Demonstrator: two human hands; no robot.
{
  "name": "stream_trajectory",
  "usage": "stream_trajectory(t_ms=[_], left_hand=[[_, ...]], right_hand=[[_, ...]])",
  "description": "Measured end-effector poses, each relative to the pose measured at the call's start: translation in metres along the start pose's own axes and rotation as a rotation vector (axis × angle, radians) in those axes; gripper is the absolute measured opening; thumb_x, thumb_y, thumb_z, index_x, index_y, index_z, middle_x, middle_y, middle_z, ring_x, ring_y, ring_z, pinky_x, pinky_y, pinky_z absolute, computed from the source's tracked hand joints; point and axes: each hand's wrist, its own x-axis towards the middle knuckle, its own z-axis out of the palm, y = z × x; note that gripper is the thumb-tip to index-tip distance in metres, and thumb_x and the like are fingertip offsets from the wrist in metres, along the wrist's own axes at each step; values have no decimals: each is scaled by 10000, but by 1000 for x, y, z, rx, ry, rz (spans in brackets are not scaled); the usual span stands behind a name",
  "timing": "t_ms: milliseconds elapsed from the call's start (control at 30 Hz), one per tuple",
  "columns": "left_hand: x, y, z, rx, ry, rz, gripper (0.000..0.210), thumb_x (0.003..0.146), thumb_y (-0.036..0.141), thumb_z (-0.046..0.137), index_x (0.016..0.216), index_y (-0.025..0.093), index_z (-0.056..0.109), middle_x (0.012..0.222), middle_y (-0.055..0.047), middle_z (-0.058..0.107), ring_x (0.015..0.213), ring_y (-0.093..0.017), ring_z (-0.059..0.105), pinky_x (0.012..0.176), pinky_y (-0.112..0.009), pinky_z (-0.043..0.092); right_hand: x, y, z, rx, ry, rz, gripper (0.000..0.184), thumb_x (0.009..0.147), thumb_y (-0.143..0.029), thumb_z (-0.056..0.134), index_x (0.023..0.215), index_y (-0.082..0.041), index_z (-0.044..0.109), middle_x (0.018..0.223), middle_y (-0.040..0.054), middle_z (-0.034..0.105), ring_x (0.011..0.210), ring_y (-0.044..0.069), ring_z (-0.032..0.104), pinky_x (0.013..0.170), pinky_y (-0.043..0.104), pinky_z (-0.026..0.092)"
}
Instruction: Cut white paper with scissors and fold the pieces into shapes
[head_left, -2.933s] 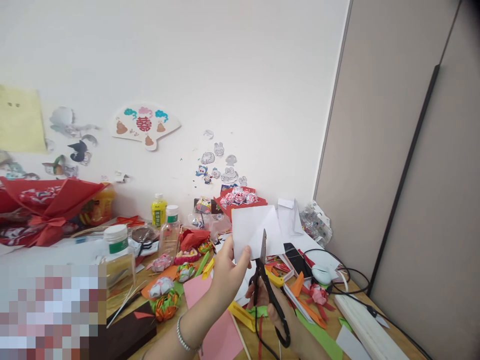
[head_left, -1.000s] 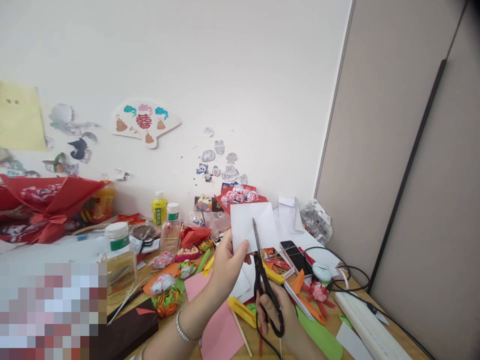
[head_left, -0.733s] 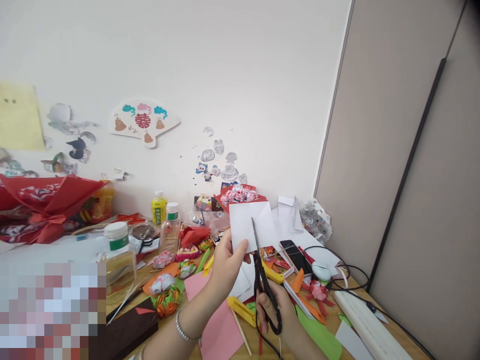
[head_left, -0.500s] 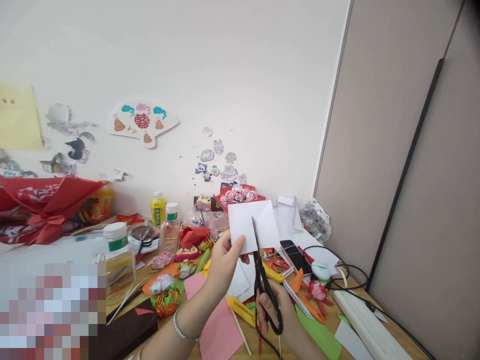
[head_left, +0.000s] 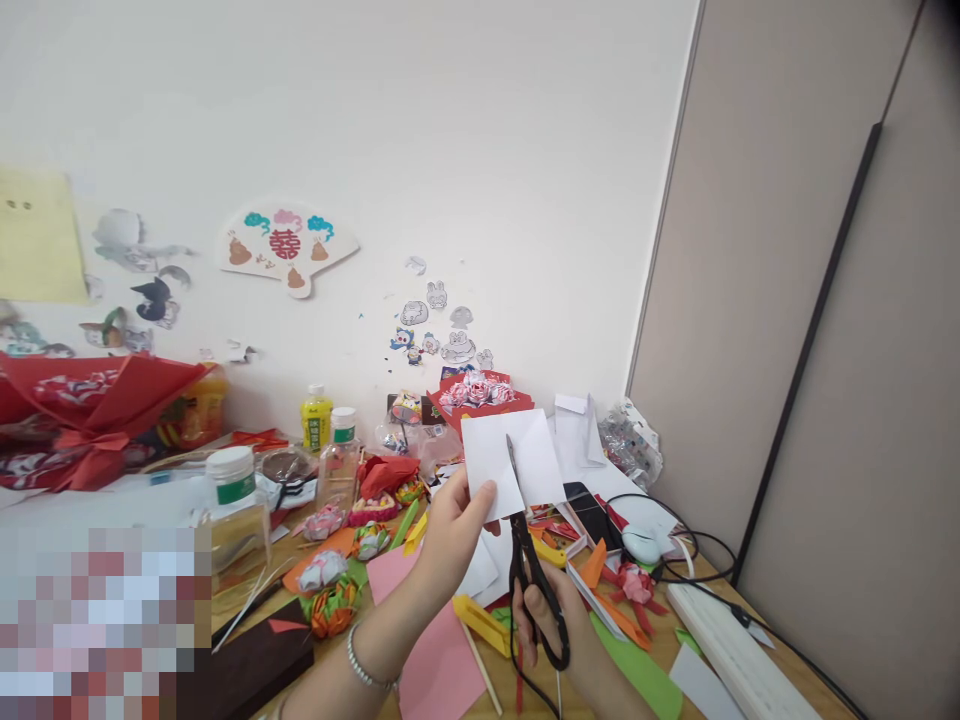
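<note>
My left hand [head_left: 454,515] pinches the lower left corner of a white sheet of paper [head_left: 541,452], thumb on top, holding it up above the table. In my right hand [head_left: 546,610] is a pair of black-handled scissors [head_left: 517,530], pointing upward. Their blades straddle the paper from its lower edge, and one blade tip shows near the middle of the sheet. A slit runs along the blade. Below the hands lie a pink sheet [head_left: 442,665] and a yellow utility knife [head_left: 484,625].
Paper flowers [head_left: 334,605] and clear jars [head_left: 238,520] stand left on the cluttered table. A phone [head_left: 592,515], a white mouse [head_left: 643,542], cables and a long white bar [head_left: 739,650] lie right. A red-wrapped bouquet [head_left: 480,392] sits by the wall.
The paper and both hands have shifted slightly down and to the right. The scissors stay in the paper, their handles a little farther right.
</note>
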Motion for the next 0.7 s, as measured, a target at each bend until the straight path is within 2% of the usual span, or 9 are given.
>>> stream_trajectory(t_ms=[400,600,700], left_hand=[[1,-1,-1,35,22,-20,191,731,356,522,693,168,527,494,45,515,429,-103,487,420,-201,389],[3,-6,-2,72,0,-10,289,780,422,468,637,173,493,459,41,500,421,-106,482,431,-203,369],[2,-5,-2,82,-16,-12,280,783,408,463,626,176,479,465,44,494,429,-102,475,438,-199,363]], right_hand=[[3,13,-4,-19,-19,17,463,729,-631,525,683,-174,461,471,-87,416,320,30,384,330,137,339],[5,6,-1,-3,-23,38,547,613,-716,560,643,-177,473,435,-78,424,315,53,403,315,164,336],[3,-2,1,2,-3,45,539,618,-713,556,638,-182,468,462,-68,442,333,55,420,329,166,346]])
